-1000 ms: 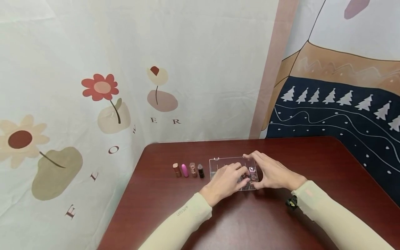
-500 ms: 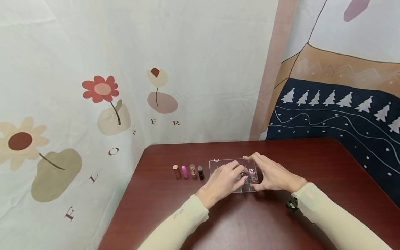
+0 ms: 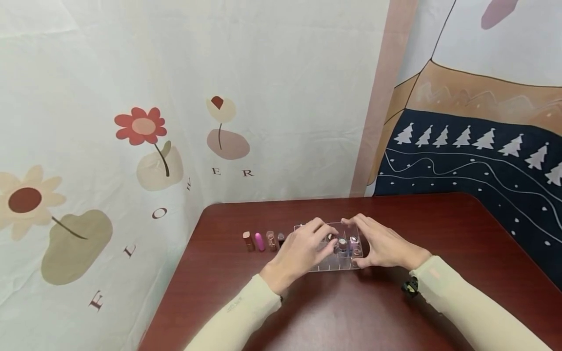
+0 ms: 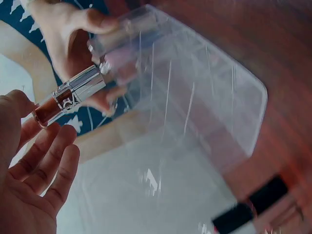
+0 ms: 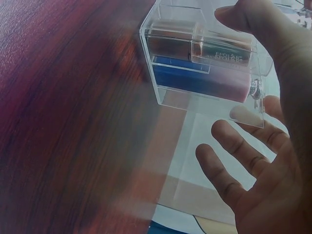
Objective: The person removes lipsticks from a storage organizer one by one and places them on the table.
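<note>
My left hand [image 3: 296, 251] is over the left part of a clear divided organizer box [image 3: 334, 267]. In the left wrist view, its thumb and fingers pinch the brown end of a lipstick tube [image 4: 87, 83], whose silver end points toward the box's open top. My right hand [image 3: 386, 243] grips the box at its right end, thumb on the near side and fingers on the far side. Inside that end stand several tubes, among them a pink-and-blue one [image 5: 202, 83] and a brown one [image 5: 170, 41].
To the left of the box, a row of lipsticks stands on the dark red table [image 3: 351, 312]: a brown one [image 3: 249, 242], a bright pink one [image 3: 260, 242], a clear-capped one [image 3: 270, 240] and a black one partly behind my left hand. A patterned cloth [image 3: 281, 97] hangs behind.
My left hand has moved left across the box, exposing more tubes at its right end and covering part of the black lipstick. My right hand stays at the box.
</note>
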Demonstrator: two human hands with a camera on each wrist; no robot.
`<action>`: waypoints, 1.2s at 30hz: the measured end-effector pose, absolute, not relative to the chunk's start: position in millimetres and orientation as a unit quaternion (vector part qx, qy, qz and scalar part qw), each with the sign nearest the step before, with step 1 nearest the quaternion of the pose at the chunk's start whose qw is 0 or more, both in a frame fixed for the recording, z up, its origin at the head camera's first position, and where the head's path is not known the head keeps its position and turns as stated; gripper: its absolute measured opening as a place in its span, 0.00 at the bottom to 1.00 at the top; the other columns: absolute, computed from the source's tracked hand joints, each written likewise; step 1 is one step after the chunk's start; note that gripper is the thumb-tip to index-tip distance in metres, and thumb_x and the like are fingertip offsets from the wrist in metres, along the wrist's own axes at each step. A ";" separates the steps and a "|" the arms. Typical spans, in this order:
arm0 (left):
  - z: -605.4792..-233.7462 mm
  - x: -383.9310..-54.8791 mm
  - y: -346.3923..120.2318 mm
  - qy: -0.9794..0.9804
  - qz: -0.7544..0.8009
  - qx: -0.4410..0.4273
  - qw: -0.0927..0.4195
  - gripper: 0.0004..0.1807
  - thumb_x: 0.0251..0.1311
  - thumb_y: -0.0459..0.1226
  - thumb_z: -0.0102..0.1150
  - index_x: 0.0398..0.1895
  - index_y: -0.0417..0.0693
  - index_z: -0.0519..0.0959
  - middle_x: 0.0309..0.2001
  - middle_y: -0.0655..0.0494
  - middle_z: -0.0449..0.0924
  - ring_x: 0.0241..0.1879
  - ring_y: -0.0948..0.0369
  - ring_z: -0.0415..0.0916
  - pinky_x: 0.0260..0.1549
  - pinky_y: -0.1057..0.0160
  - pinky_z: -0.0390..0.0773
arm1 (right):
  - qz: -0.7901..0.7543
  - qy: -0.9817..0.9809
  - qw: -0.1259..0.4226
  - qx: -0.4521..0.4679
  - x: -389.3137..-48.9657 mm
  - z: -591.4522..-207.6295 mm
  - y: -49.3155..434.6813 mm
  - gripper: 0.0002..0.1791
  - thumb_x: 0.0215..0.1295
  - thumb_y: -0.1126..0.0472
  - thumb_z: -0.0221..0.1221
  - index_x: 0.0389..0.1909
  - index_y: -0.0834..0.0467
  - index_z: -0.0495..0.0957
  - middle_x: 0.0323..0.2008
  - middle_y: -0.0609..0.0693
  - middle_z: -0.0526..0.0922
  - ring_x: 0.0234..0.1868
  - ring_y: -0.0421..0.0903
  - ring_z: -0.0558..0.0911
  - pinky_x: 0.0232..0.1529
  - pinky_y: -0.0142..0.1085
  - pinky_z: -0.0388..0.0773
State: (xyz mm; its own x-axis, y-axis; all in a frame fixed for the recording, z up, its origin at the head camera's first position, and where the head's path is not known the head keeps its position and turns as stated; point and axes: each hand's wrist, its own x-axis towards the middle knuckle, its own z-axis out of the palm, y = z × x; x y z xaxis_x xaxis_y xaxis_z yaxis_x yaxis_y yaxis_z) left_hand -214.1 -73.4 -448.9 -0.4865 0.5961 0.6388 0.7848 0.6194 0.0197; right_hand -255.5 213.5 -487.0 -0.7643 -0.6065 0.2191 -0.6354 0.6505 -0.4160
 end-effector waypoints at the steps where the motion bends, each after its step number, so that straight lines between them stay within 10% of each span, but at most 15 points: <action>1: -446.3 -213.7 -77.8 -0.846 -0.161 -0.405 0.306 0.09 0.75 0.38 0.78 0.54 0.51 0.90 0.45 0.59 0.87 0.37 0.66 0.85 0.39 0.71 0.88 | 0.241 -0.908 0.030 0.342 -255.5 -486.9 213.4 0.57 0.51 0.52 0.89 0.82 0.53 0.71 0.75 0.53 0.82 0.68 0.49 0.84 0.66 0.56 0.90; 16: -433.7 -202.8 -167.0 -0.862 -0.179 -0.332 0.340 0.10 0.69 0.30 0.79 0.50 0.47 0.90 0.41 0.55 0.85 0.32 0.63 0.86 0.26 0.69 0.83 | 0.244 -0.913 0.015 0.328 -256.9 -483.5 216.3 0.59 0.53 0.50 0.89 0.84 0.48 0.69 0.78 0.54 0.80 0.72 0.52 0.83 0.72 0.61 0.88; 36: -480.0 -205.6 -186.2 -0.922 -0.124 -0.284 0.234 0.07 0.74 0.38 0.78 0.48 0.54 0.89 0.41 0.58 0.88 0.34 0.64 0.88 0.45 0.57 0.69 | 0.247 -0.912 0.016 0.327 -253.2 -487.3 213.5 0.58 0.54 0.50 0.88 0.84 0.50 0.70 0.77 0.52 0.81 0.71 0.51 0.83 0.68 0.59 0.89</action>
